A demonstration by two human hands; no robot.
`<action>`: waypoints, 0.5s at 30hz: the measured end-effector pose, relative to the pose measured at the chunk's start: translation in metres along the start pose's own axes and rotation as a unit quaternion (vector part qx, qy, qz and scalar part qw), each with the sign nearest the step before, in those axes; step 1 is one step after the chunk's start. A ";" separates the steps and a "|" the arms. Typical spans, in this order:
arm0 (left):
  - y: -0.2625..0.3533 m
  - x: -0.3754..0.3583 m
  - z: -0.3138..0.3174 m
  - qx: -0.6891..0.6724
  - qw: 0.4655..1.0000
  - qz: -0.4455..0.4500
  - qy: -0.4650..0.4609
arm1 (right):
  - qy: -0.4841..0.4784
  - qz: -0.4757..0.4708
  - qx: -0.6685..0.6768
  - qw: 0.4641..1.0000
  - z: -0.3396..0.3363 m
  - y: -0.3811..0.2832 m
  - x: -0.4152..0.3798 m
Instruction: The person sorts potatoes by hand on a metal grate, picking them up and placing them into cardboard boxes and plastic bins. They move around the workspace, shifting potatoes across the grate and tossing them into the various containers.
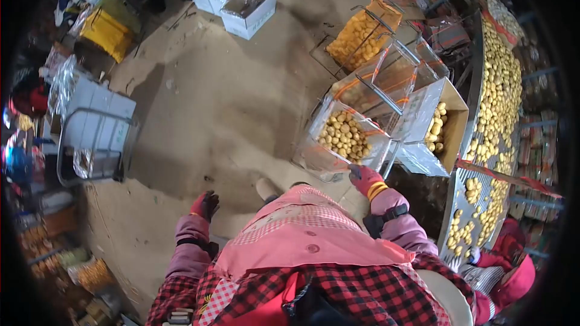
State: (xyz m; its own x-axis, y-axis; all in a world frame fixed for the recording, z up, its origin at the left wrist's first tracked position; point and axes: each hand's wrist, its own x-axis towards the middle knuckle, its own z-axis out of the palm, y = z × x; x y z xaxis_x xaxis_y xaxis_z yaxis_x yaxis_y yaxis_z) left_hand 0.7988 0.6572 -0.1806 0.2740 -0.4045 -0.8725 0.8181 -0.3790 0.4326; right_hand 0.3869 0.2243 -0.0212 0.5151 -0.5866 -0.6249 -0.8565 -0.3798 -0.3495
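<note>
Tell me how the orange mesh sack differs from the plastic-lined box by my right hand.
The orange mesh sack encloses its potatoes in netting; the plastic-lined box is open-topped. The sack bulges, while the box has flat sides. Both hold potatoes.

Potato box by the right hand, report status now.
Left hand over floor, nothing visible in it. Right hand at box's near edge, grip unclear. Loose potatoes inside, top open. Metal bars close beyond.
</note>
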 end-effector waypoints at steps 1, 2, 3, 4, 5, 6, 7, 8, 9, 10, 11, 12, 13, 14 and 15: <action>0.031 0.009 0.014 0.003 1.000 0.024 0.004 | 0.040 -0.004 0.004 0.999 -0.006 -0.016 0.010; 0.059 0.022 0.023 0.065 0.995 0.062 -0.046 | 0.057 0.011 -0.024 0.998 -0.005 -0.021 0.028; 0.088 0.034 0.032 0.128 0.982 0.100 -0.096 | 0.074 0.026 -0.050 0.996 -0.004 -0.027 0.047; 0.118 0.047 0.042 0.192 0.961 0.136 -0.145 | 0.108 0.029 -0.034 0.993 -0.005 -0.039 0.061; 0.151 0.062 0.055 0.257 0.931 0.173 -0.193 | 0.145 0.032 -0.017 0.989 -0.007 -0.051 0.078; 0.183 0.076 0.069 0.321 0.893 0.207 -0.240 | 0.181 0.036 0.002 0.983 -0.009 -0.062 0.096; 0.217 0.089 0.086 0.385 0.845 0.237 -0.285 | 0.129 0.078 -0.006 0.989 -0.011 -0.073 0.117; 0.249 0.097 0.101 0.159 0.951 0.101 -0.245 | 0.077 0.117 -0.011 0.990 -0.014 -0.082 0.142; 0.283 0.113 0.096 0.167 0.939 0.105 -0.283 | 0.024 0.152 -0.015 0.988 -0.020 -0.093 0.168; 0.316 0.130 0.087 0.176 0.924 0.111 -0.322 | 0.024 0.170 -0.007 0.985 -0.025 -0.107 0.181; 0.362 0.127 0.090 0.582 0.735 0.219 -0.271 | 0.026 0.189 0.004 0.982 -0.028 -0.121 0.190; 0.392 0.133 0.084 0.696 0.620 0.272 -0.238 | 0.006 0.174 0.002 0.985 -0.032 -0.116 0.207; 0.416 0.141 0.065 0.737 0.581 0.280 -0.200 | -0.023 0.163 -0.005 0.986 -0.030 -0.103 0.218; 0.437 0.147 0.043 0.682 0.677 0.224 -0.159 | -0.055 0.160 -0.012 0.985 -0.025 -0.099 0.227; 0.455 0.157 0.026 0.588 0.783 0.166 -0.116 | -0.080 0.162 -0.024 0.983 -0.032 -0.091 0.235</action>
State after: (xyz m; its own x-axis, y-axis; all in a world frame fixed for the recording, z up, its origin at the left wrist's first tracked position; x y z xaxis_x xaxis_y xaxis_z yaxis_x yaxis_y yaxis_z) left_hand 1.2010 0.3996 -0.1147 0.1614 -0.7318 -0.6621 -0.3468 -0.6702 0.6562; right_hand 0.5871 0.0981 -0.1133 0.1997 -0.5639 -0.8013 -0.9705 -0.2264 -0.0825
